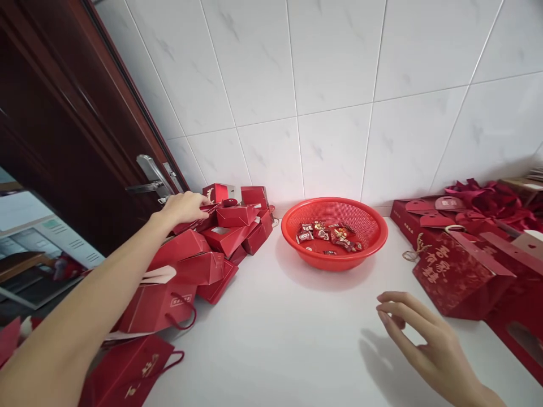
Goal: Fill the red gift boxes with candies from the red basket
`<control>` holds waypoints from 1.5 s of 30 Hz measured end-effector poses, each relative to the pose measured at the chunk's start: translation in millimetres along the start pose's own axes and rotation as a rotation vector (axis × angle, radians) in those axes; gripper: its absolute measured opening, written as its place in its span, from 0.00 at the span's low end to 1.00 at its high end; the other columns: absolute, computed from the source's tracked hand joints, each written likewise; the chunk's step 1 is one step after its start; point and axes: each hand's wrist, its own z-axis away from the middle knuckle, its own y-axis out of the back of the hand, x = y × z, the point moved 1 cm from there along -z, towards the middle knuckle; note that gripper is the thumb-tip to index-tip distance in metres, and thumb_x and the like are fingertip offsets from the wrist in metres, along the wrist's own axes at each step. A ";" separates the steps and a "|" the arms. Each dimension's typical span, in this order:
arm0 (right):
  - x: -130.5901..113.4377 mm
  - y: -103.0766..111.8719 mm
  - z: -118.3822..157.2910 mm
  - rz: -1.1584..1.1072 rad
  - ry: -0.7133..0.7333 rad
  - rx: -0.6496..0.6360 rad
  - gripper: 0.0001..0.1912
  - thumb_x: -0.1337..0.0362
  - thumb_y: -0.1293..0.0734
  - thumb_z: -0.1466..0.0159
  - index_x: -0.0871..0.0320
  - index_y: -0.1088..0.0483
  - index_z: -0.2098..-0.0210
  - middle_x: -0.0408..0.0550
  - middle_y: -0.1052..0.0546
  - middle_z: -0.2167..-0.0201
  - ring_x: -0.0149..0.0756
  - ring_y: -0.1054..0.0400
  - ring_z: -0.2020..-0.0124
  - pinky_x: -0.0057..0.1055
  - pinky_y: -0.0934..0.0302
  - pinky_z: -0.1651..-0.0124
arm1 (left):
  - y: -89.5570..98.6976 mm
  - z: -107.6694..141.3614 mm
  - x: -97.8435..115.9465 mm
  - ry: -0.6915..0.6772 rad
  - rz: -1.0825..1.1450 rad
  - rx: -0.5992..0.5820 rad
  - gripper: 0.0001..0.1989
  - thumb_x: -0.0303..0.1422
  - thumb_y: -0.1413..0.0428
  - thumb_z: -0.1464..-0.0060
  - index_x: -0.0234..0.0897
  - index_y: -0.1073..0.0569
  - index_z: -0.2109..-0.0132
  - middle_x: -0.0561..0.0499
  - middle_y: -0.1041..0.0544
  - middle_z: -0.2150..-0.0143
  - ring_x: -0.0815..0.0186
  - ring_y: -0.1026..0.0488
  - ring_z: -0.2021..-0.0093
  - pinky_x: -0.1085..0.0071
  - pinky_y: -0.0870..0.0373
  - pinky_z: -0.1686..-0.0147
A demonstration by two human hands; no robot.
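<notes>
At the far end of the left-hand pile, my left hand (pixel 185 207) grips a red gift box (pixel 193 220), its fingers curled over the top edge and partly hidden. Other red gift boxes (pixel 231 237) lie heaped around it, some tipped, some with rope handles. My right hand (pixel 419 336) hovers above the white tabletop (pixel 271 345) with nothing in it, fingers loosely bent and a gap behind the thumb. Beyond it stands a red plastic basket (pixel 292 240) with several small wrapped candies (pixel 322 233) inside.
On the right are more red boxes, including one with gold lettering (pixel 458 274), and dark red ribbons (pixel 487 200). A tiled wall (pixel 335 152) backs the table. A dark wooden door (pixel 80 96) with a metal handle (pixel 150 178) stands at the left.
</notes>
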 end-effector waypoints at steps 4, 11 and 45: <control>2.7 -1.0 -1.5 -0.029 -0.040 0.004 0.08 0.61 0.34 0.33 0.54 0.25 0.67 0.52 0.22 0.64 0.30 0.32 0.79 0.26 0.35 0.80 | 22.5 -14.5 50.7 0.081 -0.252 -0.014 0.13 0.34 0.31 0.67 0.39 0.20 0.69 0.56 0.30 0.78 0.52 0.24 0.59 0.57 0.30 0.49; -10.9 -5.8 -19.6 -0.325 -0.351 -0.103 0.15 0.52 0.38 0.30 0.55 0.26 0.63 0.44 0.25 0.78 0.33 0.31 0.80 0.31 0.32 0.72 | -32.4 54.6 223.6 -0.531 -0.259 -0.106 0.14 0.35 0.40 0.48 0.40 0.19 0.54 0.51 0.20 0.63 0.60 0.24 0.63 0.65 0.30 0.58; -4.8 -19.3 -64.7 -0.368 -0.544 -0.154 0.31 0.39 0.39 0.35 0.58 0.36 0.80 0.44 0.34 0.81 0.32 0.39 0.76 0.29 0.41 0.71 | -173.4 120.3 201.0 0.043 0.872 -0.470 0.16 0.40 0.44 0.41 0.36 0.30 0.74 0.55 0.29 0.74 0.69 0.33 0.70 0.72 0.36 0.65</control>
